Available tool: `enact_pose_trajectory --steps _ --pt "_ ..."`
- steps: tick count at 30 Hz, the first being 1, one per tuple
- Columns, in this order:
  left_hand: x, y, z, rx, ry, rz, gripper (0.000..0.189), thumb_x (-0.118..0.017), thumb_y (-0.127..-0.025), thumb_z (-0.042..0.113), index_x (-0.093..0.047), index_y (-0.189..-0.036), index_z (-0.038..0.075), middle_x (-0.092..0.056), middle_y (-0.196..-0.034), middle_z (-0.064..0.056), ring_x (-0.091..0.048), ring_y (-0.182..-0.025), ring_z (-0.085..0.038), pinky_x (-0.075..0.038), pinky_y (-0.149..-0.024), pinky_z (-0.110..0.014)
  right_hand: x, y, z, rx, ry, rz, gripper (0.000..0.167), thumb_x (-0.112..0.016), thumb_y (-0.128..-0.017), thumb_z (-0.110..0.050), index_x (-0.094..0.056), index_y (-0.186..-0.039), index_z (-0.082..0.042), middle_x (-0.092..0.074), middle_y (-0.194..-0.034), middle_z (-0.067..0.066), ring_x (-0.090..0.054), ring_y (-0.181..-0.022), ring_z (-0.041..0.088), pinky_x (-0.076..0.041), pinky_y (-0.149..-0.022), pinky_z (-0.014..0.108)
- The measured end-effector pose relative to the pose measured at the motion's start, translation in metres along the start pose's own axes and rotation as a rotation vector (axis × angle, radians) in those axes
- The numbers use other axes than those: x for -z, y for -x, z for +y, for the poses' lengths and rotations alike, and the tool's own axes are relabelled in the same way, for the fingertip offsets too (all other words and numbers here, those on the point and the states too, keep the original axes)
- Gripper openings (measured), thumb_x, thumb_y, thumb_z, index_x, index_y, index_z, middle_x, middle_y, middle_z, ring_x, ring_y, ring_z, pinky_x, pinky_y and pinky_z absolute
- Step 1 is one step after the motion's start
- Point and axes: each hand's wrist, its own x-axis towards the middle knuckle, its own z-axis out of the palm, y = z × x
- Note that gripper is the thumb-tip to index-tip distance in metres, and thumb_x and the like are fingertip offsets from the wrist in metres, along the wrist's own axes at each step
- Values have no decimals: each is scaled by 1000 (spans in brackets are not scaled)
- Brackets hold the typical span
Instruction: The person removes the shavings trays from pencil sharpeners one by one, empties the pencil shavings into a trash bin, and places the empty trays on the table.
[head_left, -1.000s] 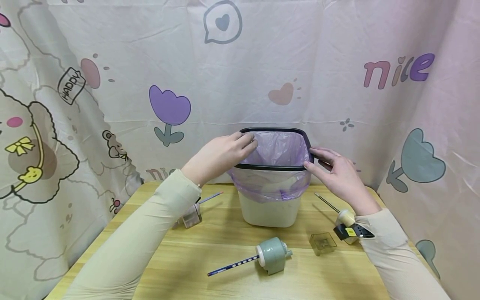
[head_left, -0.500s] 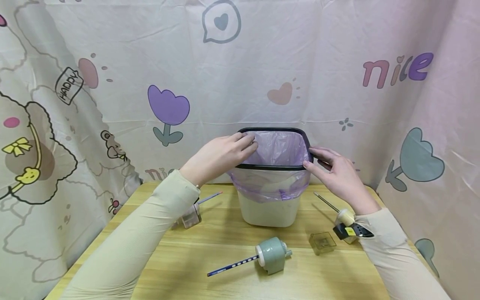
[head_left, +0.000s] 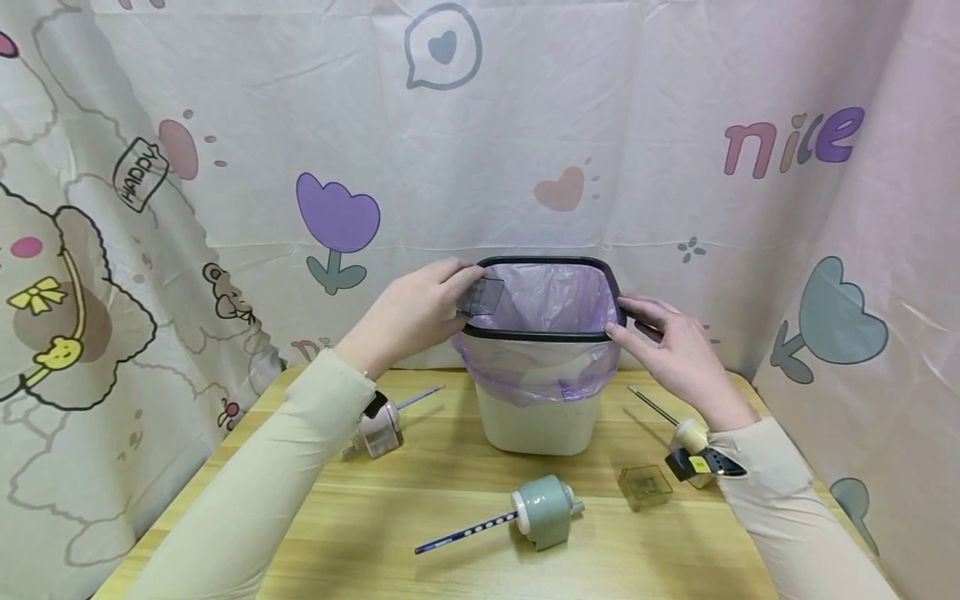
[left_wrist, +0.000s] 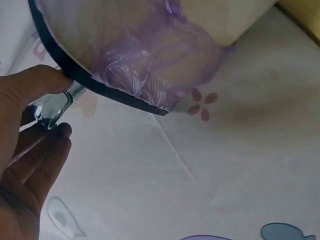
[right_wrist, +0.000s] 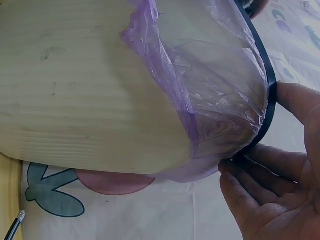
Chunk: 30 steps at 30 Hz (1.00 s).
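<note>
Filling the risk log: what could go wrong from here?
The left hand pinches the small clear grey plastic box at the black rim of the white plastic bin; a slip might drop it into the translucent purple plastic liner.
The right hand holds only the rim's right side, so a tug might tip or shift the bin.
The pale boxy sharpener shows beside the cream left sleeve; a lowered arm might knock it.

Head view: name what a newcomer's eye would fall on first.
Probably the white bin at center, its purple liner hanging out below the black rim. Next, the small see-through box that the left grip holds by the rim's left side, while the right grip holds its right. In front sits a grey-green sharpener with a blue pencil in it.
</note>
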Motion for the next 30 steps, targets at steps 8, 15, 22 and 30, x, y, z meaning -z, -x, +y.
enact_pose_trajectory --steps 8,15,22,30 --pt "3 24 -8 156 193 76 67 -93 -81 14 -64 -141 5 -72 -124 -13 -73 -108 -32 -64 -98 -47 -1 3 -2 -1 3 23 61 -69 -105 -42 -58 -153 -6 -54 -161 21 -62 -138 45 -52 -114 57" --pt "3 43 -11 219 351 162 64 -95 -79 11 -66 -137 5 -75 -125 -13 -73 -109 -30 -65 -97 -43 -2 6 0 12 14 49 59 -68 -106 -43 -60 -152 -8 -56 -160 19 -63 -137 43 -53 -114 58" --pt "4 60 -6 294 467 212 64 -95 -77 3 -68 -134 2 -75 -127 -13 -74 -114 -29 -65 -100 -39 -2 10 -1 8 22 55 60 -68 -105 -45 -60 -152 -9 -55 -160 18 -59 -140 46 -49 -116 64" --pt "6 80 4 340 483 201 64 -96 -77 6 -68 -135 3 -75 -129 -13 -76 -112 -29 -65 -100 -38 -5 15 -3 36 31 89 56 -72 -104 -40 -62 -151 -11 -59 -158 17 -62 -138 45 -47 -115 65"
